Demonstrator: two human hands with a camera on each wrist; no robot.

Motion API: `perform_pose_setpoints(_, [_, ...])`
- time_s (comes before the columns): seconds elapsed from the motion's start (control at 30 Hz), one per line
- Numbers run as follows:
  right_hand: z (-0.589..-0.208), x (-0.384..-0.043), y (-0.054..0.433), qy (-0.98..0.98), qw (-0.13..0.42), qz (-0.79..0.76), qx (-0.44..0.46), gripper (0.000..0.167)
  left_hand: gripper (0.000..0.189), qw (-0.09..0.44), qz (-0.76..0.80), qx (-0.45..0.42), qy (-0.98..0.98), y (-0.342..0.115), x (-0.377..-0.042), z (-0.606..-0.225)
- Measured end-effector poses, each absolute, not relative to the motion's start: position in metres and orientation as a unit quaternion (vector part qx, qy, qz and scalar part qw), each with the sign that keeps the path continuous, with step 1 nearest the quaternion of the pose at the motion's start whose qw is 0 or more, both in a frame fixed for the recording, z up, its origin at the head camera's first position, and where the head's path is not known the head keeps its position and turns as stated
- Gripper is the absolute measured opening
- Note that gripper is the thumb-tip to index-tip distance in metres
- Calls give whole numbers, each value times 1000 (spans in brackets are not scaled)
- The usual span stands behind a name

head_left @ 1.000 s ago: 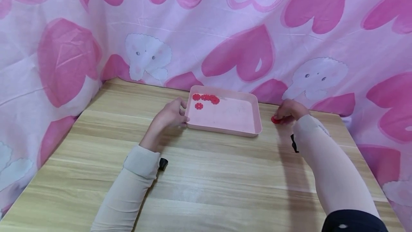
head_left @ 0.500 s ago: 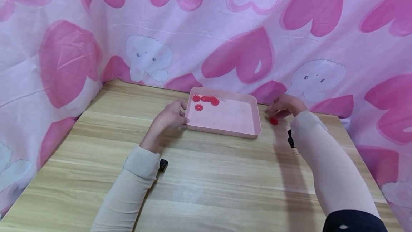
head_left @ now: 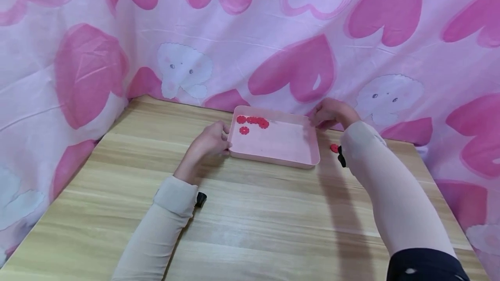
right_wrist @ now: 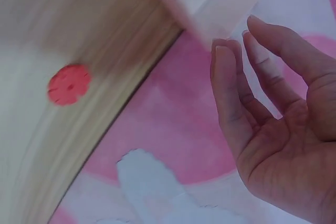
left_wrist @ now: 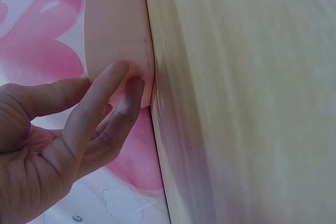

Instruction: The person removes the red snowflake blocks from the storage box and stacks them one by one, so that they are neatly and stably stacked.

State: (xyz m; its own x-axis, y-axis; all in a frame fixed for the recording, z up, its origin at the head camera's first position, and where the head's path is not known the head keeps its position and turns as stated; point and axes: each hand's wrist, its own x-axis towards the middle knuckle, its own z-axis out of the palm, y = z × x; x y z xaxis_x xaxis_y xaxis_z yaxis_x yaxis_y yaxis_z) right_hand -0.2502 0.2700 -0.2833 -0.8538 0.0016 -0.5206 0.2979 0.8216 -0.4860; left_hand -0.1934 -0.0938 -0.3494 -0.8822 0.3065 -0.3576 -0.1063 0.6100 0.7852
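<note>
- Your left hand has its fingers loosely bent against the outer left wall of the pink tray. The tray sits near the back edge of the wood-grain tabletop. Pressing this wall unopposed could slide or swivel the tray.
- Your right hand is empty, fingers spread, at the tray's back-right corner; contact cannot be confirmed. A hard push here could skew the tray.
- One loose notched red disc lies on the tabletop, right of the tray's right edge. The black wrist fitting appears close to it; lowering or sweeping the wrist could knock it away.
- Inside the tray, the notched red discs cluster toward the back-left corner, some overlapping. Tilting or jolting the tray would probably scatter them.
</note>
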Motion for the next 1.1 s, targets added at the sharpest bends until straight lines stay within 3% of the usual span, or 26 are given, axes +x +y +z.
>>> perform_pose_setpoints(0.1, [-279,-253,260,919,263,-283,74,38,38,232,438,57,867,-91,-195,-349])
perform_pose_setpoints(0.4, [-274,-259,242,923,256,-284,32,35,38,228,423,55,875,-82,-196,-346])
perform_pose_setpoints(0.77, [-282,-259,217,914,257,-306,66,44,42,234,434,53,868,-66,-191,-345])
perform_pose_setpoints(1.1, [-309,-268,195,913,335,-229,-30,53,44,228,437,64,867,-63,-184,-341])
